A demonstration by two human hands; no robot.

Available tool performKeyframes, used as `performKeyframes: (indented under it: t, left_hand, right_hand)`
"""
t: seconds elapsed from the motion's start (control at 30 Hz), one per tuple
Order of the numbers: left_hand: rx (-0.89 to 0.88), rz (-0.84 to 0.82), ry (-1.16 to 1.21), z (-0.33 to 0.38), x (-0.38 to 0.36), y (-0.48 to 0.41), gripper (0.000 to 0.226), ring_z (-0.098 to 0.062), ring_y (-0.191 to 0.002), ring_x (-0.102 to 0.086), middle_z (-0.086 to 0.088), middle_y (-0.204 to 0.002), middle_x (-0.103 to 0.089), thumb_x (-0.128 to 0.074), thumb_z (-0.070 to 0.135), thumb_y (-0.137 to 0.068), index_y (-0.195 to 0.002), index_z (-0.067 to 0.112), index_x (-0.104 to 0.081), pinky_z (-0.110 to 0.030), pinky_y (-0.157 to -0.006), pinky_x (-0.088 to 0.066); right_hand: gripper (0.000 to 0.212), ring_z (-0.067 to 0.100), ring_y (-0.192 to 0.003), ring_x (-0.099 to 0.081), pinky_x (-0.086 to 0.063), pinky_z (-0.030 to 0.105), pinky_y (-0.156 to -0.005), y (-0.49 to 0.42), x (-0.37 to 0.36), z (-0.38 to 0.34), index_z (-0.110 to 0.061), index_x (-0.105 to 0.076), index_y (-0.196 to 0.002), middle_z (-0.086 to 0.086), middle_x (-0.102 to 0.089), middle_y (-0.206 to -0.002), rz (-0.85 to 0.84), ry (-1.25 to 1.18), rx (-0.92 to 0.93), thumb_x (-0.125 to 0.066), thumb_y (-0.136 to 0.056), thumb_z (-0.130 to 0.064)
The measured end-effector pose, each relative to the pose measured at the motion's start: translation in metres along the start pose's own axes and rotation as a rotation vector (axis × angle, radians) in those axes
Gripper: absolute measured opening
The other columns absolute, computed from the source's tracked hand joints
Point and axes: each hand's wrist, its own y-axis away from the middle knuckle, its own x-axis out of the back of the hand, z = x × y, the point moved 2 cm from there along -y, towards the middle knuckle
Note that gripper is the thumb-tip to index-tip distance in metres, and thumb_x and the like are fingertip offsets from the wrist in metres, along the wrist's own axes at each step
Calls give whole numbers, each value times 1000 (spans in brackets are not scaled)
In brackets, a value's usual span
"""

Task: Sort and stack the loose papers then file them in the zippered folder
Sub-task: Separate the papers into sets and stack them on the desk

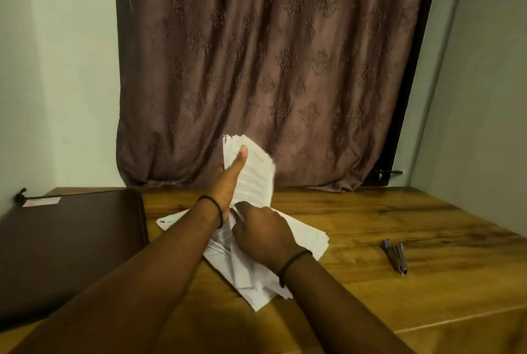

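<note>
Paper stack [256, 177] upright in left hand [224, 184]

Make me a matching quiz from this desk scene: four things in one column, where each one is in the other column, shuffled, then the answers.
Things:
1. sheaf of papers
2. folder
3. pens
4. loose pile

Places:
A. on the right side of the table
B. held upright by the left hand
C. on the table's left side
D. flat on the table beneath the right hand

Pairs: 1-B, 2-C, 3-A, 4-D
</note>
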Motion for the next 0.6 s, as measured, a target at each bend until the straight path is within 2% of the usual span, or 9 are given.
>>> performKeyframes:
  t: [0.03,0.1,0.17,0.27,0.33,0.4,0.47,0.53,0.6]
  left_hand:
    - [6,32,-72,-5,3,-3,39,-30,-93,-72,-12,-103,-74,-72,40,-83,-107,9,-71,-44,-86,-57]
    - [23,137,-207,-11,11,-8,24,-37,-96,-69,-18,-111,-70,-70,11,-86,-107,0,-69,-49,-89,-55]
    - [33,181,-263,-13,16,-9,25,-37,-101,-65,-16,-116,-67,-62,-1,-89,-114,-5,-65,-49,-93,-53]
    - [10,126,-67,0,21,-7,24,-36,-95,-66,-18,-113,-67,-57,-3,-92,-114,-2,-64,-50,-88,-54]
    - [-21,34,73,19,24,-4,24,-38,-96,-67,-21,-113,-68,-54,-2,-94,-116,0,-63,-53,-87,-54]
    - [-66,-80,160,41,25,0,28,-41,-104,-65,-21,-118,-66,-53,2,-94,-121,2,-62,-56,-90,-51]
    - [-129,-160,201,61,20,6,27,-38,-104,-67,-18,-116,-69,-55,7,-94,-120,5,-64,-53,-88,-53]
    - [-181,-202,162,74,13,12,23,-35,-101,-69,-16,-112,-71,-59,14,-93,-114,7,-67,-48,-84,-56]
    - [-179,-231,109,76,6,19,23,-35,-100,-69,-16,-110,-72,-63,18,-91,-111,8,-69,-47,-84,-56]
  right_hand:
    - [25,31,-90,-64,-52,37,-77,1,-3,4,-18,-60,-112,10,-69,-106,-44,-83,2,-44,-96,-29]
    - [26,23,-89,-62,-49,34,-79,2,-3,13,-20,-64,-104,4,-69,-102,-101,-273,8,-41,-98,-29]
    - [29,16,-85,-62,-49,31,-78,2,1,31,-17,-68,-91,-2,-70,-93,-17,-381,-51,-42,-98,-29]
    - [28,5,-76,-62,-46,20,-68,0,12,74,-21,-64,-76,-11,-66,-77,365,-393,-183,-50,-97,-34]
    - [14,12,-88,-63,-49,21,-77,3,26,96,-21,-65,-92,-7,-66,-91,555,-533,-350,-62,-93,-35]
    - [44,15,-104,-61,-51,31,-90,1,42,107,-17,-56,-120,-5,-63,-112,552,-834,-485,-75,-85,-36]
    - [60,18,-109,-64,-52,37,-97,-5,59,106,-11,-49,-132,1,-66,-119,472,-1180,-440,-78,-83,-31]
    - [47,20,-110,-67,-54,36,-96,-9,76,93,-8,-59,-128,4,-71,-118,425,-1280,-283,-74,-87,-23]
    - [33,19,-105,-70,-57,30,-88,-11,86,79,-4,-66,-120,5,-73,-113,481,-1274,-212,-70,-88,-11]
